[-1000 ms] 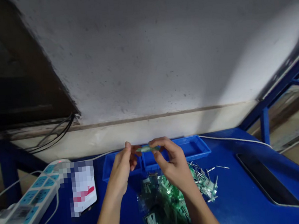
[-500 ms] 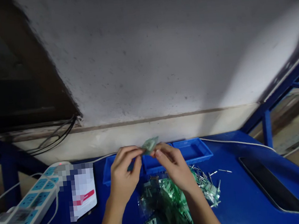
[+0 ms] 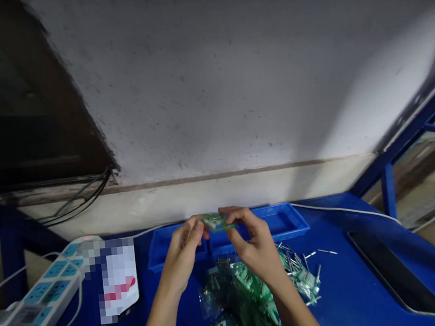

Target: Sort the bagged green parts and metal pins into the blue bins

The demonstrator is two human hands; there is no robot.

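Note:
A small clear greenish plastic bag [image 3: 215, 221] with pale pieces inside is stretched between my two hands, above the blue trays. My left hand [image 3: 185, 245] pinches its left end between thumb and fingers. At the other end, my right hand [image 3: 250, 234] grips the bag with thumb and fingertips. Below them lies a pile of similar green bags [image 3: 252, 282] with white pieces, partly covered by my right forearm. Loose thin metal pins [image 3: 294, 258] are scattered to the right of the pile.
Shallow blue trays [image 3: 280, 219] line the table's back edge by the wall. A white power strip [image 3: 42, 298] with cables and a lit phone [image 3: 121, 280] lie on the left. On the right rests a dark flat device [image 3: 397, 271]; a white cable runs behind.
Between my hands the bag has come down slightly and now lies flatter and more spread out. My left fingers have curled further around its end.

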